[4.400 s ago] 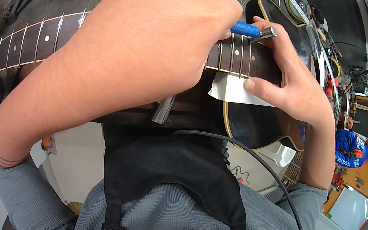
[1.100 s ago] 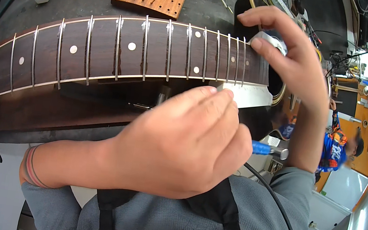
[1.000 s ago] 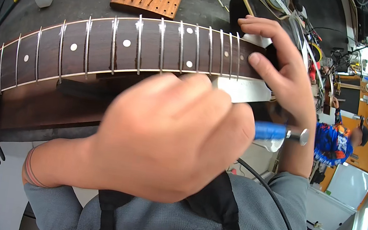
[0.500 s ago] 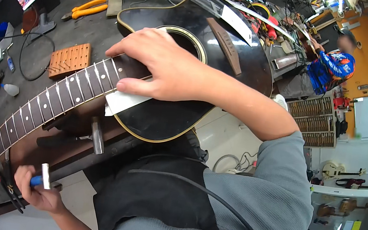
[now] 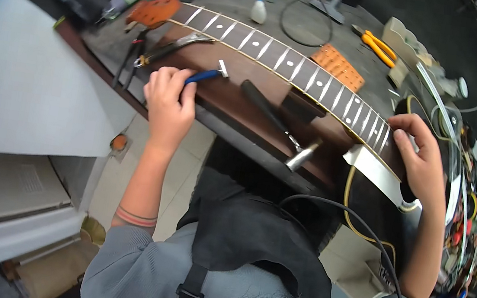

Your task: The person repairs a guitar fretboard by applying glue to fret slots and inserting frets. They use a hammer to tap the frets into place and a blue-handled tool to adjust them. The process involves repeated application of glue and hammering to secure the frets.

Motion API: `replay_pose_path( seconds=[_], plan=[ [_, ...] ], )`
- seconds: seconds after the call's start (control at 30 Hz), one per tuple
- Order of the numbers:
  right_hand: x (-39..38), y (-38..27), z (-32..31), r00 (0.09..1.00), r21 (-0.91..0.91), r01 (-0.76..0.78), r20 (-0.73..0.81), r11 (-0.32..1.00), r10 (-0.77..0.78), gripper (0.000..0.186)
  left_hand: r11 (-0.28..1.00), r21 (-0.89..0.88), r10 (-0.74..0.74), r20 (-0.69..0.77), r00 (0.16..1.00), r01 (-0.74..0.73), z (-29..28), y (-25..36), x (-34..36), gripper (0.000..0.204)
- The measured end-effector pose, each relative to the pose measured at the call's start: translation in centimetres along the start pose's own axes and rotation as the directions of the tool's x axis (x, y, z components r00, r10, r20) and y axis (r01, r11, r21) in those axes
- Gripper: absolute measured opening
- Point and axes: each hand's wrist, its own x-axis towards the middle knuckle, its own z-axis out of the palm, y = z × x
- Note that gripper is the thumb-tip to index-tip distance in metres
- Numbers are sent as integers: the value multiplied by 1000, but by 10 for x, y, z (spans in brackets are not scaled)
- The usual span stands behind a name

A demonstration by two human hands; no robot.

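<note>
A dark acoustic guitar lies on the bench, its long fretboard (image 5: pixel 290 63) with white dots running from the brown headstock (image 5: pixel 155 11) to the body at the right. My left hand (image 5: pixel 170 98) is closed round the blue handle of a small T-shaped tool (image 5: pixel 205 75) with a short metal head, held on the near side of the neck. At the body end of the fretboard rests my right hand (image 5: pixel 424 152), fingers and thumb apart. White paper (image 5: pixel 372 171) lies beside it, under the fretboard's near edge. Most of the body is hidden or out of view.
A black-handled hammer (image 5: pixel 303 155) lies between the neck and the bench's near edge. Pliers (image 5: pixel 132 61) lie near the headstock. Beyond the neck are a drilled wooden block (image 5: pixel 339 67), orange-handled pliers (image 5: pixel 379 49) and a white bottle (image 5: pixel 259 10). Clutter fills the far right.
The view has swung left toward the headstock. My left hand has raised the blue-handled tool to the near side of the neck. My right hand stays by the fretboard's body end.
</note>
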Motion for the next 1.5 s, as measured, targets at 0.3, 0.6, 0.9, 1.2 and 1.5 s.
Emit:
replay_pose_path(
  seconds=[0.3, 0.6, 0.9, 1.2, 1.5],
  plan=[
    [57, -19, -35, 930, -86, -21, 364, 996, 51, 8, 994, -110, -6, -225, 974, -19, -44, 0, 29, 14],
    [90, -16, -51, 802, -63, -48, 593, 997, 77, 11, 918, -390, 80, 361, 929, 72, -35, 4, 217, 40],
    [101, 2, -57, 774, -23, 120, 628, 992, -80, 14, 977, -201, 175, 944, 279, 67, 99, 4, 294, 60],
    [99, 3, -58, 771, -40, 76, 635, 996, -34, 19, 949, -210, 100, 906, 412, 233, 101, 7, 298, 35],
    [98, 10, -56, 792, -115, 124, 610, 986, -29, 20, 619, -722, 334, 598, 728, 310, 14, 137, 212, 51]
  ],
)
